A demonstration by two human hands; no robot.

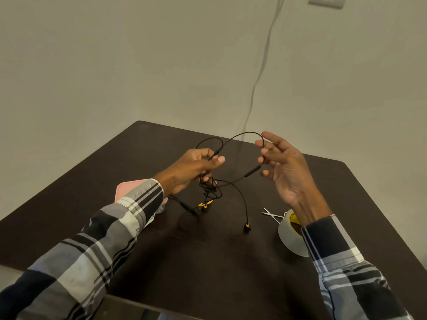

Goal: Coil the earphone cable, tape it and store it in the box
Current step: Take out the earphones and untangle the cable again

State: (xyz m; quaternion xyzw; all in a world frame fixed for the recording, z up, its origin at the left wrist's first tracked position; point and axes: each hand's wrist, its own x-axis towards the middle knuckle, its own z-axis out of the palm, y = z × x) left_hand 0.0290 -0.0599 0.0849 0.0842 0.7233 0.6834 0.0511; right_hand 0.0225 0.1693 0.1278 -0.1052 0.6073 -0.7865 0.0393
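Plaid sleeves (76, 250) fill the near corners, both forearms reaching out over the dark table (231, 273). Left hand (191, 168) is curled round a bunch of the earphone cable (240, 195), thumb and fingers pinching it near a junction, with a messy clump of turns hanging just under the fist. Right hand (286, 167) has fingers spread and loose; the cable arcs over from the left hand and passes across its fingers (265, 151), draped rather than gripped, the inline remote (252, 171) hanging just beside the palm. One earbud (247, 228) dangles low on a long strand, touching or nearly touching the table; another with yellow trim (204, 205) hangs under the clump. Progress: early in the coiling step. A few loops gathered, nothing tidy, lots of slack loose. My read is the right hand is feeding the next turn to the left. Taping not started: tape roll (292, 239) sits untouched on the near right, partly under the right sleeve, small scissors (271, 214) just beside it on its far side. Pink box (129, 188) is at left, mostly hidden behind the left wrist; can't tell whether it's open. Left to do: finish the coil, cut and wrap tape, put it in the box.
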